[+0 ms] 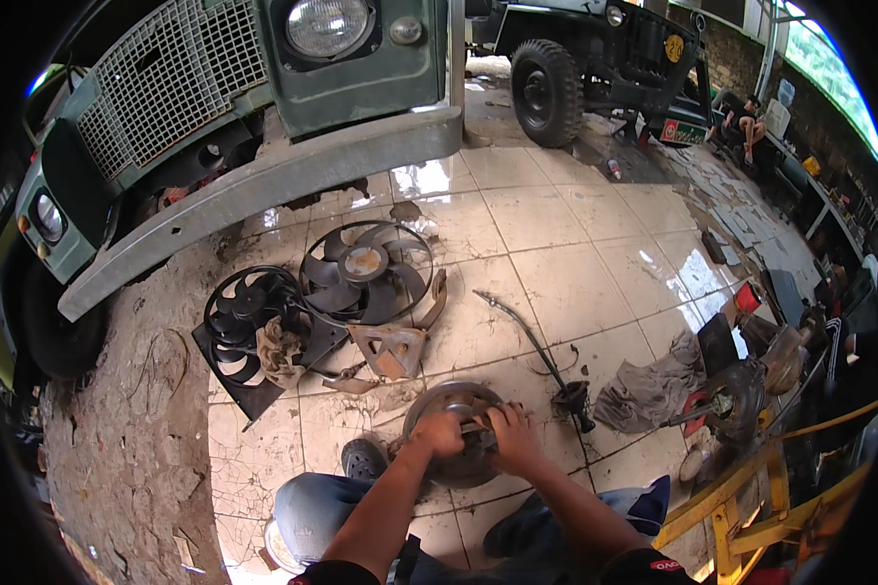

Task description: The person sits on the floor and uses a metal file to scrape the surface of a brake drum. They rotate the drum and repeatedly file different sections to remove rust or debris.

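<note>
A round grey metal part like a brake drum (463, 480) sits low between my knees, its broad rim showing around a darker centre. Over its upper left part, my left hand (439, 434) is closed, with the fingers curled inward. My right hand (513, 439) bends its fingers over the upper right part, close beside the left. Both hands meet near the hub, where a small brownish piece shows between them. My fingers hide what exactly they grip there.
Two black radiator fans (366, 261) lie ahead to the left, beside a rusty bracket (392, 351) and a rag (280, 353). A long rod with a dark boot (571, 398) lies right of the drum. Farther right are a grey cloth (654, 385), metal parts and a yellow stand (727, 522). A green vehicle's bumper (263, 210) spans the upper left.
</note>
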The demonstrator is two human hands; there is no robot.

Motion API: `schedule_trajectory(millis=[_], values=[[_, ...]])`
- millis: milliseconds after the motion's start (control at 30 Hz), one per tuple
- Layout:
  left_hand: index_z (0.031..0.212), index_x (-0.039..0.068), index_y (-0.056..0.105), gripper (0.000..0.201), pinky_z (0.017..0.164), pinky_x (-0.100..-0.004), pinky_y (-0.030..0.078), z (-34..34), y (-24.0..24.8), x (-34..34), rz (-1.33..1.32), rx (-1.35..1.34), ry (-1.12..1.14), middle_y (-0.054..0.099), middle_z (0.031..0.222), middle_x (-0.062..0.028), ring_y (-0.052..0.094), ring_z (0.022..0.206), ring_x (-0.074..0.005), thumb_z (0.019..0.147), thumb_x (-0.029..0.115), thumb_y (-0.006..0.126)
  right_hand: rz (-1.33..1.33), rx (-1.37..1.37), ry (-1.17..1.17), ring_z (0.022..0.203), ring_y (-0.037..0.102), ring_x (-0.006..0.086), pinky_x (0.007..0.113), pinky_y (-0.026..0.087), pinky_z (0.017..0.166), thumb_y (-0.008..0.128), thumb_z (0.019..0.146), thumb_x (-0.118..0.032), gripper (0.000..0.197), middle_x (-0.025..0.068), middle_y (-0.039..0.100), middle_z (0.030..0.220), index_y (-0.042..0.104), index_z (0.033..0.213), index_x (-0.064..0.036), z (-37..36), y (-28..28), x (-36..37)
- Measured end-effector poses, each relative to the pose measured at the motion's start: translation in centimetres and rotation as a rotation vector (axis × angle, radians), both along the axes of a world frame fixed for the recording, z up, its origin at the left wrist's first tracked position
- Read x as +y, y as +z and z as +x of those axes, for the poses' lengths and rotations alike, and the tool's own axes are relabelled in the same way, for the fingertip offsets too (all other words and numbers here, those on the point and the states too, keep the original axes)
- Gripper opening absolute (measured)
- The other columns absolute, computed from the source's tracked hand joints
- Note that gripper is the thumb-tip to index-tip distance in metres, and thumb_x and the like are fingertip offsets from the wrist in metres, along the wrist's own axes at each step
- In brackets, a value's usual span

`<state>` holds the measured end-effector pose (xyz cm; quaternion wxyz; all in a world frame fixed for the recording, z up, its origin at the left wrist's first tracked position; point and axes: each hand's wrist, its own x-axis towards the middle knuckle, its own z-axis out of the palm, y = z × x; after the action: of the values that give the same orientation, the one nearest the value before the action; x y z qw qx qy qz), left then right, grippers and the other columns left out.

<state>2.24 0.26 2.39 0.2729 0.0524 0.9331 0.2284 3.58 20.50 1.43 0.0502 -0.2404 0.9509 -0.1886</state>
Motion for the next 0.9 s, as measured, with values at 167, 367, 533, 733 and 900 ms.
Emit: schedule_trajectory(millis=[167, 367, 533, 733, 900], values=[[0.122, 0.017, 0.07, 0.045, 0.095, -0.045, 0.053, 0.0, -0.7, 0.0, 0.056, 0.089, 0.005, 0.071, 0.113, -0.0179, 0.067, 0.106, -0.0358, 0.079, 0.032, 0.068, 0.006, -0.335, -0.177, 0.139, 0.036, 0.0389, 0.062, 0.03, 0.109, 0.077, 0.073, -0.022, 0.08, 0.0171, 0.045, 0.142, 0.039, 0.143, -0.0099, -3.1, 0.0, 2.3], [0.12, 0.017, 0.071, 0.046, 0.095, -0.0439, 0.053, -0.3, -0.4, 0.6, 0.032, 0.068, 0.019, 0.072, 0.107, -0.018, 0.067, 0.104, -0.0347, 0.075, 0.024, 0.066, -0.029, -0.221, -0.036, 0.147, 0.026, 0.0428, 0.063, 0.025, 0.113, 0.075, 0.074, -0.017, 0.082, 0.0204, 0.037, 0.152, 0.037, 0.146, -0.0086, -2.1, -0.7, 1.8], [0.117, 0.016, 0.073, 0.045, 0.096, -0.0429, 0.052, 0.5, -0.5, 0.3, 0.068, 0.078, 0.073, 0.071, 0.108, -0.0189, 0.067, 0.104, -0.0352, 0.073, 0.02, 0.064, 0.033, -0.312, -0.097, 0.145, 0.03, 0.0401, 0.063, 0.027, 0.113, 0.074, 0.076, -0.014, 0.075, 0.0191, 0.041, 0.15, 0.039, 0.142, -0.0074, -2.3, 0.8, 1.4], [0.116, 0.016, 0.073, 0.041, 0.088, -0.0425, 0.055, -0.1, -1.3, 0.3, 0.099, 0.099, 0.081, 0.072, 0.102, -0.0201, 0.069, 0.097, -0.0366, 0.077, 0.025, 0.072, 0.001, -0.239, -0.11, 0.146, 0.028, 0.0425, 0.062, 0.024, 0.116, 0.075, 0.075, -0.011, 0.079, 0.0195, 0.04, 0.151, 0.037, 0.144, -0.0066, -2.8, -0.9, 2.0], [0.118, 0.015, 0.072, 0.043, 0.089, -0.0424, 0.055, 0.3, -1.5, 0.1, 0.045, 0.123, 0.07, 0.072, 0.103, -0.0196, 0.069, 0.098, -0.0367, 0.078, 0.029, 0.074, 0.024, -0.211, -0.012, 0.145, 0.031, 0.0424, 0.063, 0.025, 0.115, 0.077, 0.075, -0.016, 0.079, 0.019, 0.043, 0.148, 0.037, 0.142, -0.0049, -1.9, 0.7, 0.8]])
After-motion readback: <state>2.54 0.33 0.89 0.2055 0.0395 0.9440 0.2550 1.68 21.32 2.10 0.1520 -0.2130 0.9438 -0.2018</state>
